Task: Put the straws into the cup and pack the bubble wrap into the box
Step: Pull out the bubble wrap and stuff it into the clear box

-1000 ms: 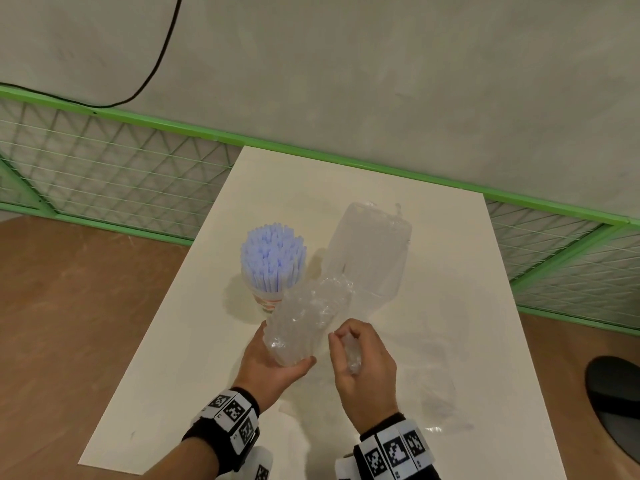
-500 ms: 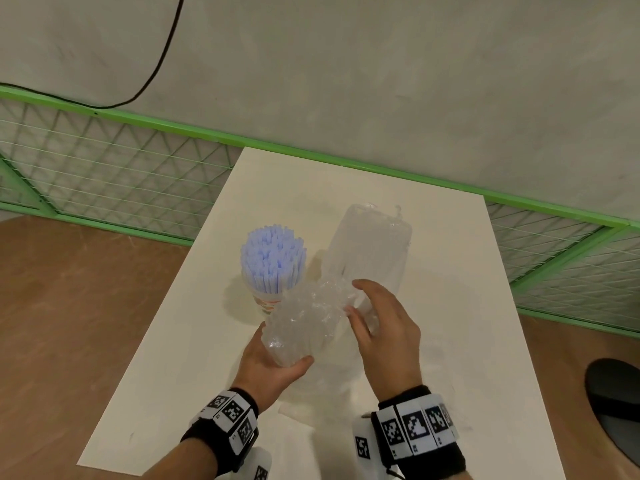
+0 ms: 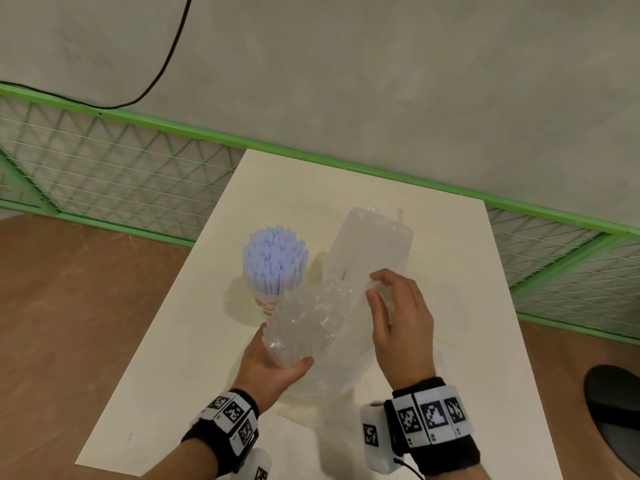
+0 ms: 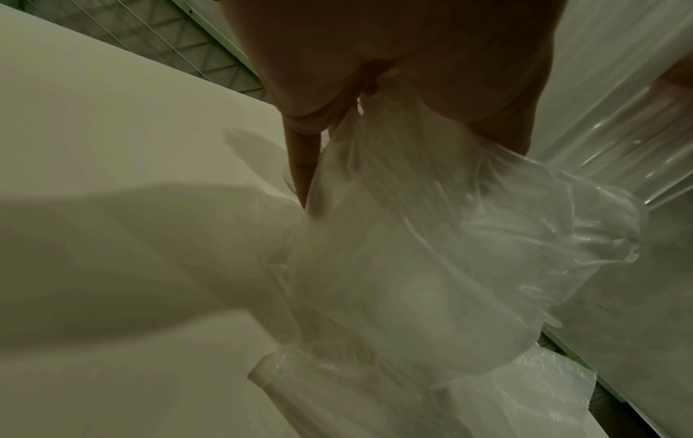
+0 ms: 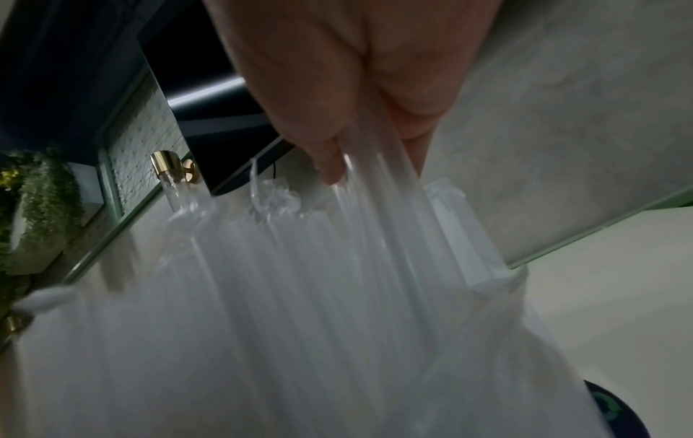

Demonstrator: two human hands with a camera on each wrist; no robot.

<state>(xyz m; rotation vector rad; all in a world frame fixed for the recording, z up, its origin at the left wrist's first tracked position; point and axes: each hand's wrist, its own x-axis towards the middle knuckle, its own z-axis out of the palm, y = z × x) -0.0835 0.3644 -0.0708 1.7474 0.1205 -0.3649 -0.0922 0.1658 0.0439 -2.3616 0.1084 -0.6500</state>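
Observation:
A cup [image 3: 268, 304] packed with pale blue straws [image 3: 275, 261] stands on the white table [image 3: 346, 188]. My left hand [image 3: 277, 362] holds a crumpled roll of bubble wrap [image 3: 304, 327] just in front of the cup. In the left wrist view the wrap [image 4: 431, 237] hangs below that hand's fingers [image 4: 303, 166]. A tall translucent box [image 3: 370, 244] stands right of the cup. At its near end my right hand [image 3: 375, 289] pinches ribbed clear plastic [image 5: 300, 281] between thumb and fingers [image 5: 330, 166]. Whether this is loose wrap or part of the box I cannot tell.
More clear plastic sheet [image 3: 332, 382] lies flat on the table between my wrists. A green mesh fence [image 3: 104, 174] runs behind the table below a grey wall. A black object [image 3: 616, 410] lies on the brown floor at the right.
My right hand has moved forward from beside the left hand to the near end of the translucent box and taken hold of clear plastic there. The left hand and its roll stayed put.

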